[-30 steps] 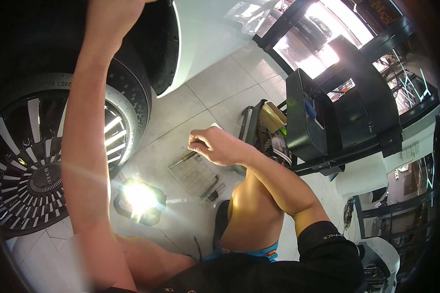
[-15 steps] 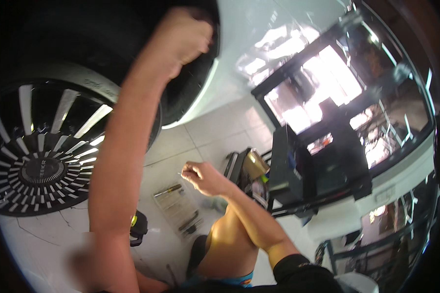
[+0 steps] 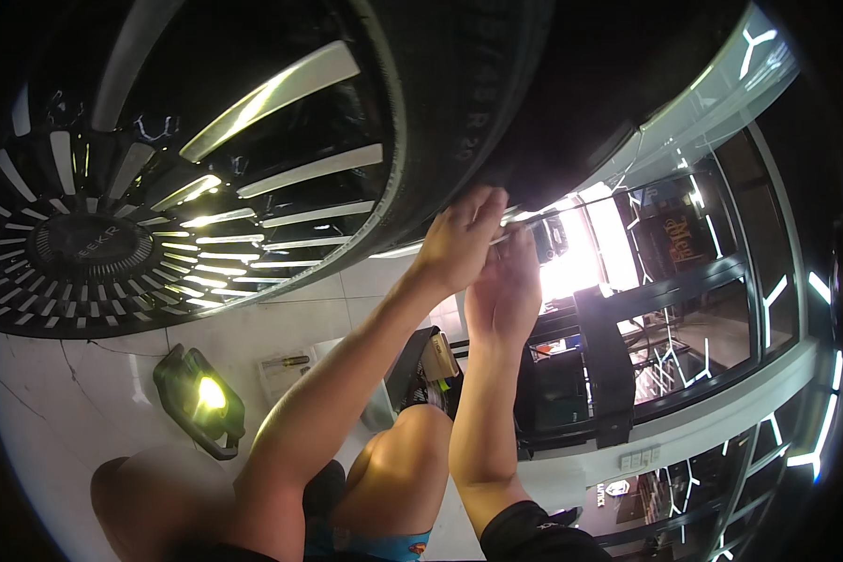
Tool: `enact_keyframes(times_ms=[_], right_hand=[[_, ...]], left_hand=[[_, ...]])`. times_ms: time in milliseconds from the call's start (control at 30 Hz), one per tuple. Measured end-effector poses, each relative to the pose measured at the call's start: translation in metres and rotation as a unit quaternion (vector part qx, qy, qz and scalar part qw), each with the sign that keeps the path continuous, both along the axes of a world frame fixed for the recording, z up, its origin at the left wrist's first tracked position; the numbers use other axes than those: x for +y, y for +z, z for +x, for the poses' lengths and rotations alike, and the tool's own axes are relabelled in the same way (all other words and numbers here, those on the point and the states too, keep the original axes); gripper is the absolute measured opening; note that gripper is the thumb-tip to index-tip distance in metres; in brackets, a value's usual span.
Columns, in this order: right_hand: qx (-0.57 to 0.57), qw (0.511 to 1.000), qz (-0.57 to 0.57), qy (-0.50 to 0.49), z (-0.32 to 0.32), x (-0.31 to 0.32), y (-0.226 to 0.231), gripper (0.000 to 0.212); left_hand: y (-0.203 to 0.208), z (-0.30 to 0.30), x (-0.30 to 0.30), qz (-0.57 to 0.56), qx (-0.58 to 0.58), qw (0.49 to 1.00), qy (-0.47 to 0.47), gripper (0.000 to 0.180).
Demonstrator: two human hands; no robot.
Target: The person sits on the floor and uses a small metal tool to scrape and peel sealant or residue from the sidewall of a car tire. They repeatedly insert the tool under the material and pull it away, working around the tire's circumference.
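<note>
Head view: both hands are raised side by side to the tyre's (image 3: 440, 122) lower edge by the dark wheel arch, a thin rod-like tool (image 3: 534, 228) pinched by the left hand (image 3: 459, 239), right hand (image 3: 508, 286) cupped loosely behind it, grip unclear.

Both hands raised to the lower edge of a black tyre (image 3: 459, 103): left hand (image 3: 459, 245) pressed against the rubber with fingers curled, right hand (image 3: 508, 286) just behind it, touching it, pinching what looks like a thin metal tool (image 3: 571, 208) that runs off to the right. Left of them, a dark alloy wheel (image 3: 159, 197) with bright spokes. Below on the pale tiled floor (image 3: 56, 393), a lit work lamp (image 3: 199, 401), a flat tray (image 3: 286, 370) of small tools and a bare knee (image 3: 412, 450).
</note>
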State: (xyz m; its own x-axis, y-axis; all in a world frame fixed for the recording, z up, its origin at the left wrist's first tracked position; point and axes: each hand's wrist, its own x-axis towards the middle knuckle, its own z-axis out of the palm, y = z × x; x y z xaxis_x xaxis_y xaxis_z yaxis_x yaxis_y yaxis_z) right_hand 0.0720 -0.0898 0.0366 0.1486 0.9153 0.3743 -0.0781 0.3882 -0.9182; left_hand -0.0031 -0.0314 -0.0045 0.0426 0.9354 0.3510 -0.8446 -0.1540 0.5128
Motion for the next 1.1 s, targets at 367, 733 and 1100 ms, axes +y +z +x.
enact_keyframes(times_ms=[367, 733, 1100], right_hand=[[0.127, 0.989, -0.054, 0.051, -0.030, 0.032, 0.023, 0.023], [-0.289, 0.941, -0.138, -0.110, -0.028, 0.003, 0.066, 0.035], [-0.933, 0.249, 0.259, -0.011, -0.166, 0.013, 0.213, 0.023]], left_hand=[[-0.004, 0.012, -0.011, 0.011, -0.292, 0.956, -0.004, 0.047], [0.022, 0.025, -0.001, 0.004, -0.268, 0.962, 0.055, 0.020], [0.076, 0.029, 0.022, -0.017, -0.363, 0.926, 0.107, 0.019]])
